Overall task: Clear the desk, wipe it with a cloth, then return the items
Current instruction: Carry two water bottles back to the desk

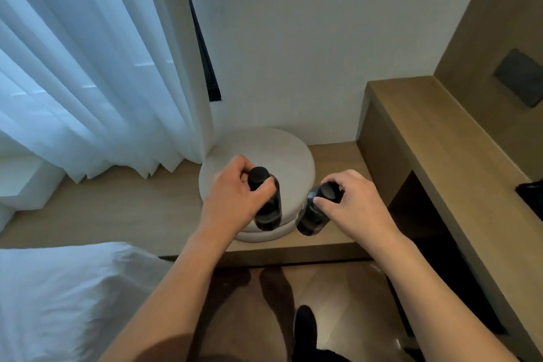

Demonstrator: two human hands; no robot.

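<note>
Two dark bottles: the left hand [235,188] grips one bottle [266,206], the right hand [352,200] grips the other bottle [314,214], over the desk [117,209].

Matt wood desk [440,138] (sheer cloth curtain [88,67]).

dim rm | daylight thru curtain [73,67] left | edges bent | slight blur
</note>
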